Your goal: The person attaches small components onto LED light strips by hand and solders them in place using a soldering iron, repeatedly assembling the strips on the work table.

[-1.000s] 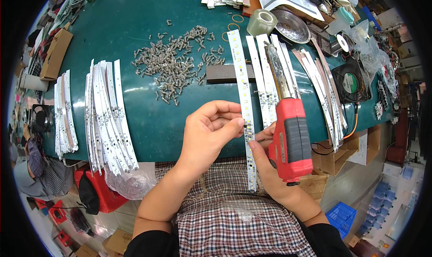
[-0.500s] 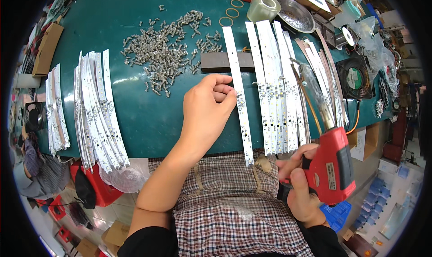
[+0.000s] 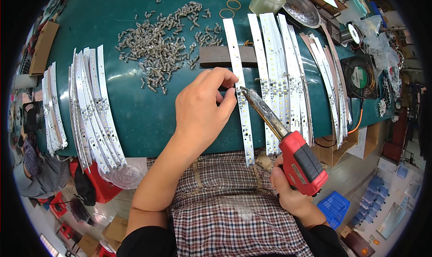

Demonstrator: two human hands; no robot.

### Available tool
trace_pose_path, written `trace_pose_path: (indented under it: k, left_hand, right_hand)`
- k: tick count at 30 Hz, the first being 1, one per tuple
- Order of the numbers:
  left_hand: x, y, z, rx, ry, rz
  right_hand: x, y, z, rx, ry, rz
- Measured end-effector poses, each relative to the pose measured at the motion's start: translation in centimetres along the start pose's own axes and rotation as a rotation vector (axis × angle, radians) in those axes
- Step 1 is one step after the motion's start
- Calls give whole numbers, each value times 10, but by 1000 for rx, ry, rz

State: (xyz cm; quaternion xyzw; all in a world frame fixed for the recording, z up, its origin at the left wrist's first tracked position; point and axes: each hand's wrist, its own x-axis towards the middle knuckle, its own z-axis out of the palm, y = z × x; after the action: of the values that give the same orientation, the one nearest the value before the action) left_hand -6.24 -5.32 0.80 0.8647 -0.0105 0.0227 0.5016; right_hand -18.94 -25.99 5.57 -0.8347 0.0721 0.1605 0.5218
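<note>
A single white LED strip board [image 3: 246, 131] lies lengthwise in front of me, its upper part across a dark brown block [image 3: 213, 57]. My left hand [image 3: 201, 106] is at the strip's left edge, thumb and forefinger closed in a pinch; what sits between the tips is too small to make out. In my right hand [image 3: 292, 197] is a red soldering gun [image 3: 300, 160], gripped by its handle. Its tip meets the strip beside my left fingertips, or is very close to it. Just right of it lies a row of similar LED strips [image 3: 273, 104].
Small metal connectors [image 3: 157, 47] form a loose pile on the green table [image 3: 135, 122]. More LED strips [image 3: 92, 108] lie left. Behind are a tape roll [image 3: 266, 0] and a metal dish [image 3: 300, 7]. A black fan [image 3: 360, 77] and a solder spool [image 3: 351, 35] stand right.
My right hand has swung the soldering gun left and down, bringing its tip from above the right-hand strips to the single strip. My left hand remains at the strip's edge, shifted slightly.
</note>
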Motion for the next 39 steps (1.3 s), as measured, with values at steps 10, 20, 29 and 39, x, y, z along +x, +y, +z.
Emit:
trace_pose_path:
  k: [10,20,29,39]
  left_hand:
    - [-1,-4,1,63,7,71]
    - [-2,-5,2,85,18,83]
    - [1,-1,5,55,21,67]
    - [-2,4,2,21,-72,58]
  right_hand:
    - [8,-6,4,85,-65,71]
    - [4,0,3,7,-59,93]
    - [-16,-16,-17,169,230,-43]
    - [75,13,-93,-656,857,-349]
